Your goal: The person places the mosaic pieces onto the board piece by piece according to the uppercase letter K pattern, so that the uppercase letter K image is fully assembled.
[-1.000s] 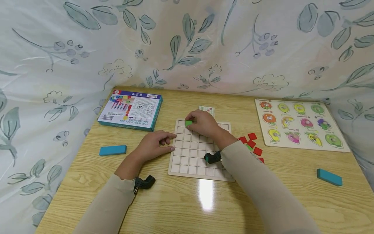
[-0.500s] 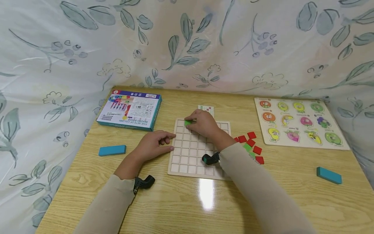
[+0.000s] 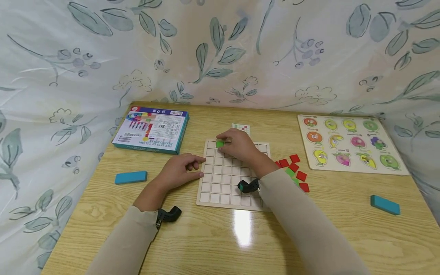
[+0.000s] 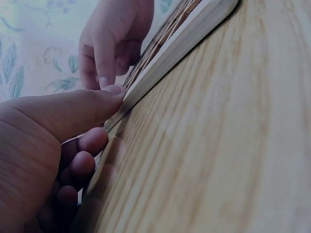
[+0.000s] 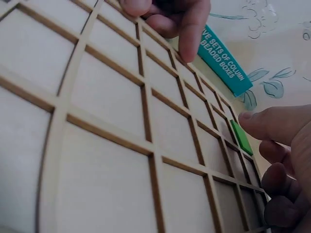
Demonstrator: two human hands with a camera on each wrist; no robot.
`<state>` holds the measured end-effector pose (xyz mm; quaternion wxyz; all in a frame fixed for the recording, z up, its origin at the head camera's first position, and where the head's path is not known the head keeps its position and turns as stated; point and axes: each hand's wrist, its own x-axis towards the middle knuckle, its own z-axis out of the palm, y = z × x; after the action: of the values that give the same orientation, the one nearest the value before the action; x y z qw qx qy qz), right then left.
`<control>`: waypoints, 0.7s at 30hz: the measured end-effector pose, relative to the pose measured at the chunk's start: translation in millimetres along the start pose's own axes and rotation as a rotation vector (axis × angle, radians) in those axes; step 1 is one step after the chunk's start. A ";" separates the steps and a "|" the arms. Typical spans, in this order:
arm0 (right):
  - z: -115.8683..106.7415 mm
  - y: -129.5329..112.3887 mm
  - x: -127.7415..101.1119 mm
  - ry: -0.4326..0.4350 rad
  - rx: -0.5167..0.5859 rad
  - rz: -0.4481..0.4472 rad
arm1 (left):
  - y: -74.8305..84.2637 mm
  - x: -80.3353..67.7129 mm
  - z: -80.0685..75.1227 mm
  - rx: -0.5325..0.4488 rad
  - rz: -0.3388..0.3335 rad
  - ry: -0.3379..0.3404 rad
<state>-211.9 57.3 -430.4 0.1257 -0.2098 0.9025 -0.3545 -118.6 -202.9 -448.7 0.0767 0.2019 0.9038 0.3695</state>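
My right hand point(image 3: 239, 146) reaches over the far rows of a wooden grid board point(image 3: 205, 200). Thumb and index finger pinch a green square tile point(image 3: 219, 144) at a cell of the farthest row, near the left corner. In the right wrist view that green tile point(image 5: 241, 137) shows at the grid's edge beside the thumb. My left hand point(image 3: 180, 170) is at the board's left side, thumb and index finger extended to its edge, the other fingers loosely curled. In the left wrist view the thumb point(image 4: 82, 109) lies against the board's side point(image 4: 165, 60).
Loose red tiles point(image 3: 301, 175) and green tiles point(image 3: 290, 172) lie right of the board. A pattern card point(image 3: 245, 128) is behind it. A beaded-box carton point(image 3: 151, 128) stands back left, a fruit puzzle board point(image 3: 347, 145) back right. Blue blocks point(image 3: 131, 177) lie on either side.
The right hand stays at the same cell with the green tile, its fingers shifting only slightly. The left hand keeps its place at the board's edge. The head view drifts a little.
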 end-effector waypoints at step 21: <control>-30.2 13.9 -67.1 0.012 0.054 0.000 | -1.2 -0.3 2.3 -0.022 -0.017 0.006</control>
<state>-168.2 115.6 -413.1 0.1258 -0.2040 0.8934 -0.3799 -118.1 -202.4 -451.2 0.0793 0.1922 0.9016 0.3793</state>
